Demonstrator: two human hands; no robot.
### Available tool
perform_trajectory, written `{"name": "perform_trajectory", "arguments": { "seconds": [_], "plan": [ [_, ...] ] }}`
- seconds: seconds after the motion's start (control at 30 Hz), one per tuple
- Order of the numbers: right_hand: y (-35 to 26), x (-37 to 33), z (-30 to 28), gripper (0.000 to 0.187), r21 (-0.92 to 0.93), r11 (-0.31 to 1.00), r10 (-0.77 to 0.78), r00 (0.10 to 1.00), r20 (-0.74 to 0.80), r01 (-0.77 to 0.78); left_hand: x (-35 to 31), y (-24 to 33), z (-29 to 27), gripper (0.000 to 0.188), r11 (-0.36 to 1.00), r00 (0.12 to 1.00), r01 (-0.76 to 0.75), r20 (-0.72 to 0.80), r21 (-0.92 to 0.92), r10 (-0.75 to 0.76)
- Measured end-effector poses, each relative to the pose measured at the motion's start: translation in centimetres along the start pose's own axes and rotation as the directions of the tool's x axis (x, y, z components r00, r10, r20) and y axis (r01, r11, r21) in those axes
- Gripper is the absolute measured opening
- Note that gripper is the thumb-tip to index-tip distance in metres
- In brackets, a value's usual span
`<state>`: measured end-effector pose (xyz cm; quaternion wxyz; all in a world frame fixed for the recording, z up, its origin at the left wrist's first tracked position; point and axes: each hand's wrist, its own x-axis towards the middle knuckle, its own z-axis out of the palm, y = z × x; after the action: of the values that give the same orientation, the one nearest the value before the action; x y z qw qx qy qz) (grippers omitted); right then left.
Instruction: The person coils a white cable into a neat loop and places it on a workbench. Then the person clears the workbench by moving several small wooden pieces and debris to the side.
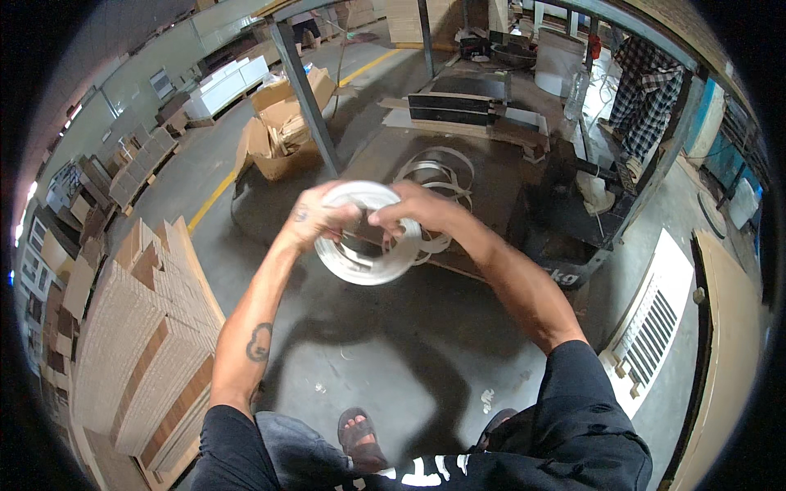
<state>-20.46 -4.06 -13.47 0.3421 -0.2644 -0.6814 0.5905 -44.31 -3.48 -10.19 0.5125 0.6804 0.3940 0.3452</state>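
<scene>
In front of me, at about the middle of the view, I hold up a ring-shaped coil of white strip (366, 272). My left hand (315, 219) is closed around its upper left side, with the thumb reaching into the open centre. On the upper right side my right hand (412, 204) grips the coil, its fingers bent inward over the edge. Both hands are slightly blurred, and some fingers are hidden behind the ring. Just beyond the right hand, loose loops of white strip (431, 165) rest on a low dark surface.
Stacked boards (164, 352) stand close on my left. An open cardboard box (282, 168) lies past a metal post (307, 102). Dark blocks (450, 108) sit on the low surface, with a white bucket (560, 64) behind. A slotted white panel (651, 323) is at the right.
</scene>
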Motion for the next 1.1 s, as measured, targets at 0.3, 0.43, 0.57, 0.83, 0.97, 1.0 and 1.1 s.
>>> {"name": "perform_trajectory", "arguments": {
  "seconds": [0.3, 0.43, 0.57, 0.83, 0.97, 1.0, 1.1],
  "plan": [
    [-2.4, 2.2, 0.0, 0.016, 0.389, 0.898, -0.127, 0.968, -0.219, 0.206, 1.4, -1.1, -2.5, 0.067, 0.938, 0.993, -0.077, -0.107, -0.338, 0.042],
    [-4.4, 0.7, -1.5, 0.017, -0.240, 0.969, 0.062, 0.998, -0.003, -0.061, 0.6, 3.2, -2.2, 0.115, 0.893, 0.960, -0.277, 0.069, 0.355, 0.271],
    [-4.7, 0.4, 0.6, 0.017, -0.464, 0.869, 0.230, 0.971, 0.069, -0.172, 0.3, 2.4, 1.5, 0.066, 0.855, 0.930, -0.205, 0.368, 0.476, 0.018],
    [-4.4, -0.8, -1.3, 0.030, -0.167, 0.984, 0.059, 0.998, 0.000, -0.058, 1.1, 2.2, 1.2, 0.038, 1.000, 0.980, -0.001, 0.199, 0.010, -0.001],
    [-6.4, -0.7, -1.9, 0.037, -0.503, 0.863, 0.017, 0.997, -0.070, -0.050, 0.8, 3.2, -0.1, 0.029, 0.998, 0.989, 0.048, 0.139, -0.034, -0.043],
    [-6.0, -0.9, -2.1, 0.040, -0.440, 0.896, 0.022, 0.996, -0.087, -0.058, 0.9, 3.6, -0.2, 0.030, 0.996, 0.991, 0.048, 0.127, -0.072, -0.039],
    [-3.5, -0.8, -2.4, 0.047, -0.140, 0.990, 0.010, 0.990, -0.144, -0.030, 0.5, 4.4, -0.5, 0.034, 0.983, 0.997, 0.035, 0.067, -0.180, -0.023]
  ]
}}
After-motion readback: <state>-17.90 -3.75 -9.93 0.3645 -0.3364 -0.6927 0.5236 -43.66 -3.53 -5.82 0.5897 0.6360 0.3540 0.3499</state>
